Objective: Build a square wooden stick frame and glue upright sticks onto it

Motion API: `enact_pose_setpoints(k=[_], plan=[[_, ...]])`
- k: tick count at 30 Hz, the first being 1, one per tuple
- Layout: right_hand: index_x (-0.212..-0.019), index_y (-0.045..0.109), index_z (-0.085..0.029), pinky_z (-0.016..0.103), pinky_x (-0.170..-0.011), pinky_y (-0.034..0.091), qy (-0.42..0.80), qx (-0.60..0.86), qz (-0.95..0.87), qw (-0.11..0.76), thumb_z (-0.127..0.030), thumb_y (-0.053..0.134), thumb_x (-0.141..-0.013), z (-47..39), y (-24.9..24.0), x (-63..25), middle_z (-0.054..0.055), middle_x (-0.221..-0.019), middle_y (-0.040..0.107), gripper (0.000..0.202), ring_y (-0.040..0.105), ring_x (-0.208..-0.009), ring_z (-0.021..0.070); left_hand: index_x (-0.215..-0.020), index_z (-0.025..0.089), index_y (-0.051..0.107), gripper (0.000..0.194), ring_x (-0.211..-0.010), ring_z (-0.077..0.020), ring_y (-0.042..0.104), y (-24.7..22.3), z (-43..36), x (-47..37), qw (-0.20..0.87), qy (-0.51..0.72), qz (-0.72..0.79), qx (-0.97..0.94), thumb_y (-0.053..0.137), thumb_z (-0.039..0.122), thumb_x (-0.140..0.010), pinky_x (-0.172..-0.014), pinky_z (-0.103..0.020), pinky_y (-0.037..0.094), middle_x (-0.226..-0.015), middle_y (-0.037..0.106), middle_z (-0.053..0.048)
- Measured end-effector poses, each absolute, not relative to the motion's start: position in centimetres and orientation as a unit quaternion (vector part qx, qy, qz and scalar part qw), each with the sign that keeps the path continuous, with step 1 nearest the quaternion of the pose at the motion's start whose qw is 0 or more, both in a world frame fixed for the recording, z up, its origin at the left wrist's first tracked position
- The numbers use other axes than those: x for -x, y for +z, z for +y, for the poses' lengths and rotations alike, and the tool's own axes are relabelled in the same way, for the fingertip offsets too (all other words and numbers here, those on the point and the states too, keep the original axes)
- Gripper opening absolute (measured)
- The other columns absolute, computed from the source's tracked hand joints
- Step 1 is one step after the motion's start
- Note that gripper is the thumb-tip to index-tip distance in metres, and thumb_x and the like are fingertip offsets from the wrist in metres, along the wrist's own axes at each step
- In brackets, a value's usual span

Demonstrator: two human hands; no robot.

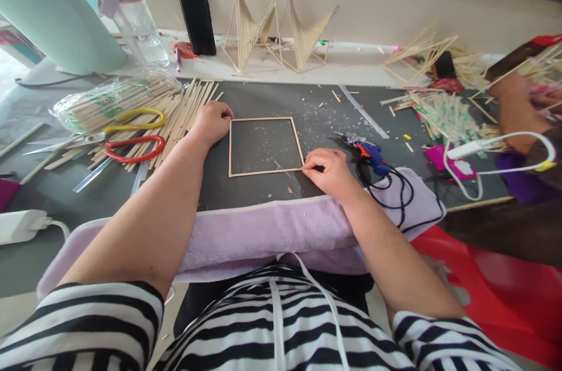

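Note:
A four-sided frame of thin wooden sticks [266,172] lies flat on the dark grey tabletop. At its far left corner, my left hand [212,123] is closed, its fingertips gripping the stick ends. My right hand [329,172] pinches the near right corner between thumb and forefinger. Just right of that hand rests a blue glue gun [371,155] with a black cord. Loose wooden sticks [182,113] fan out beside my left hand, with red-and-yellow-handled scissors [135,147] on top of them.
Stick models [302,34], a phone [196,17] and a water bottle [138,26] stand along the back ledge. A lilac cloth [272,229] covers the near edge. On the right are more sticks [452,116], a white cable [518,138] and another person's arm [516,110].

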State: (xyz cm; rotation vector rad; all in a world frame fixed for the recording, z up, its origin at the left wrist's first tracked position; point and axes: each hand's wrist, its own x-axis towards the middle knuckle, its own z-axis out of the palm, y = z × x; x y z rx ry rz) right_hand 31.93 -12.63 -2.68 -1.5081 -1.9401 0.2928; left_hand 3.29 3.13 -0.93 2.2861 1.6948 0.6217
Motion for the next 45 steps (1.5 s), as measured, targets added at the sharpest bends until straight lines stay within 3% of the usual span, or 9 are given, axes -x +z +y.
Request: enact_pose_setpoints(k=[29, 36, 45], plan=[[-0.06, 0.063, -0.022, 0.047, -0.101, 0.03, 0.116, 0.582, -0.735, 0.33, -0.012, 0.07, -0.073, -12.69, -2.77, -31.95, -0.001, -0.082, 0.073, 0.017, 0.069, -0.09, 0.0211, -0.078, 0.02, 0.07, 0.022, -0.102, -0.0263, 0.064, -0.87, 3.01, -3.35, 0.122, 0.22, 0.581, -0.774, 0.05, 0.014, -0.073, -0.094, -0.033, 0.049, -0.097, 0.074, -0.01], [-0.061, 0.064, -0.022, 0.045, -0.101, 0.031, 0.117, 0.584, -0.736, 0.322, -0.013, 0.07, -0.074, -12.72, -2.62, -31.97, -0.002, -0.083, 0.073, 0.017, 0.069, -0.09, 0.0202, -0.079, 0.021, 0.07, 0.021, -0.093, -0.0253, 0.063, -0.76, 2.84, -3.46, 0.137, 0.224, 0.592, -0.762, 0.052, 0.015, -0.072, -0.089, -0.033, 0.049, -0.091, 0.073, -0.008], [-0.06, 0.062, -0.022, 0.045, -0.099, 0.03, 0.114, 0.582, -0.739, 0.32, -0.013, 0.068, -0.074, -12.7, -2.63, -32.03, -0.001, -0.082, 0.073, 0.018, 0.068, -0.09, 0.0204, -0.08, 0.02, 0.071, 0.024, -0.098, -0.0268, 0.064, -0.83, 2.89, -3.45, 0.13, 0.224, 0.589, -0.765, 0.05, 0.013, -0.072, -0.092, -0.035, 0.049, -0.094, 0.074, -0.009]])
